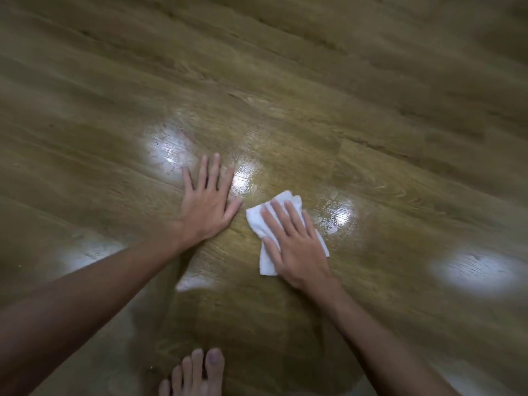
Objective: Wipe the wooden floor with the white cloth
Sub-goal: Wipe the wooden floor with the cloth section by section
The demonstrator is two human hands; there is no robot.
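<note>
right hand flat on white cloth, left hand on wooden floor

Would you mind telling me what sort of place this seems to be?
Probably an indoor room, perhaps in a home. The wood-plank floor fills the view, with bright glare patches on it, likely ceiling lights. A bare foot rests on it, and the right hand presses a white cloth flat.

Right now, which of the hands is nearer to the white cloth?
Right. The right hand lies flat on top of the white cloth, pressing it to the floor; the left hand rests on bare wood beside it.
</note>
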